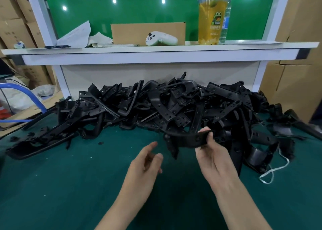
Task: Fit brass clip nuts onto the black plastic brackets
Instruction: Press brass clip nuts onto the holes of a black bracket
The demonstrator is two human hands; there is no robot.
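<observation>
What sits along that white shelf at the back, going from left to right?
Black pen → sheet of paper → white game controller → cup of yellow drink. The cardboard box behind the controller and the bottle behind the cup overlap them, so both are left out.

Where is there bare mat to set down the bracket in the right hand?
The widest bare green mat lies left of the left hand, in front of the long brackets. A smaller patch lies right of the right hand, in front of the white cord. Behind the held bracket, the pile is crowded.
</observation>
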